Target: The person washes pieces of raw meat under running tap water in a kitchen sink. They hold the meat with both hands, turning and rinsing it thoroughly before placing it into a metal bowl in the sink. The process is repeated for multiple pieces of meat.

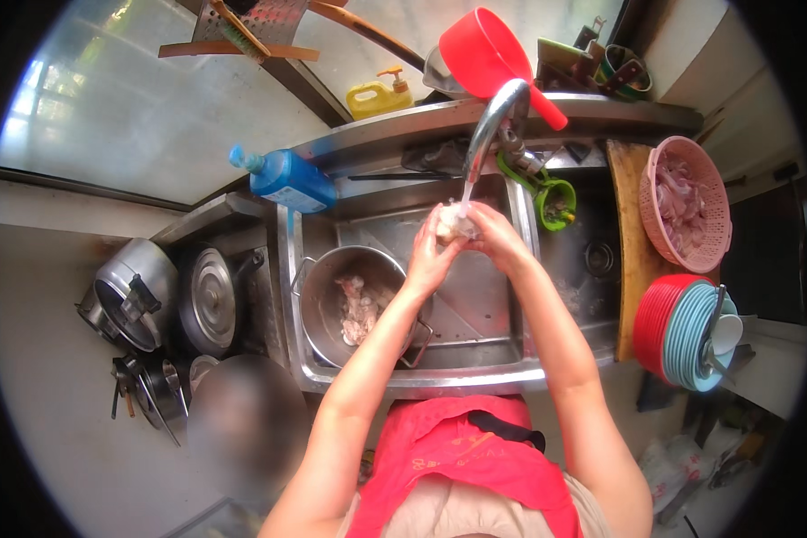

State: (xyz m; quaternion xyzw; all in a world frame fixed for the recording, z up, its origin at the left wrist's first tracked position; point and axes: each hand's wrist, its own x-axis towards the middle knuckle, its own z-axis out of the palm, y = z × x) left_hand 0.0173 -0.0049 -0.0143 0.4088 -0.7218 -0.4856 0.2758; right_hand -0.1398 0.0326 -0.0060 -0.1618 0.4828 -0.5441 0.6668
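Observation:
Water runs from the chrome faucet [487, 131] onto a pale piece of meat or bone [453, 225], whose exact kind I cannot tell. My left hand [432, 259] grips it from the left, and my right hand [497, 235] holds its right side. Both hands are over the stainless steel sink basin [471, 296]. To the left of my hands, a two-handled metal pot [319, 296] stands in the basin with pieces of raw meat on the bone [358, 316] inside. My left forearm passes over the pot's right edge.
A green strainer [550, 202] hangs in the right basin. Beyond it, a wooden board [631, 262] lies beside a pink basket of raw meat [725, 202] and stacked red and blue plates [689, 336]. A blue bottle [294, 181] stands at back left; a red dipper [487, 50] rests behind the faucet.

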